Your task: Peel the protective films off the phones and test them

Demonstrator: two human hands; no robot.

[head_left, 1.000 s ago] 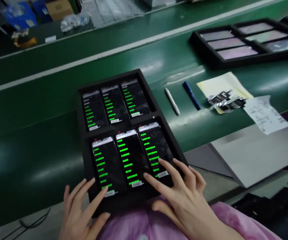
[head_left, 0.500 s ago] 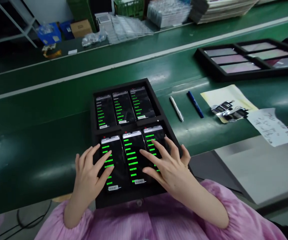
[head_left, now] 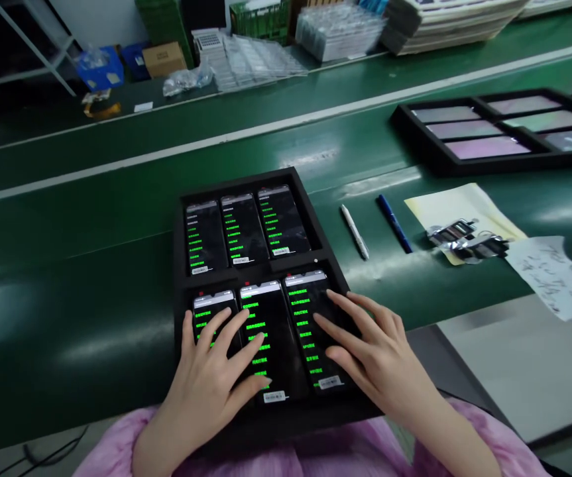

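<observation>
A black tray (head_left: 321,233) holds two rows of smartphones, their dark screens lined with green text. My left hand (head_left: 206,381) spreads its fingers over the near-left phone (head_left: 214,297) and the near-middle phone (head_left: 284,358), the index finger and thumb over the middle screen. Over the near-right phone (head_left: 310,341) is my right hand (head_left: 378,344), fingers apart, fingertips at its screen. Neither hand grips anything. Three more phones lie in the far row, among them the far-middle phone (head_left: 246,228). Small white labels sit at the phones' lower ends.
Right of the tray lie a white pen (head_left: 354,232), a blue pen (head_left: 394,223), a yellowish paper (head_left: 469,202) with shiny small parts on it, and a handwritten sheet (head_left: 559,278). Another phone tray (head_left: 429,149) stands beyond. Stacked plastic trays (head_left: 340,30) line the back.
My left hand has moved right, from the near-left phone to reach the near-middle one. My right hand has shifted right, off the middle phone. Text on the near-middle and near-right screens has scrolled.
</observation>
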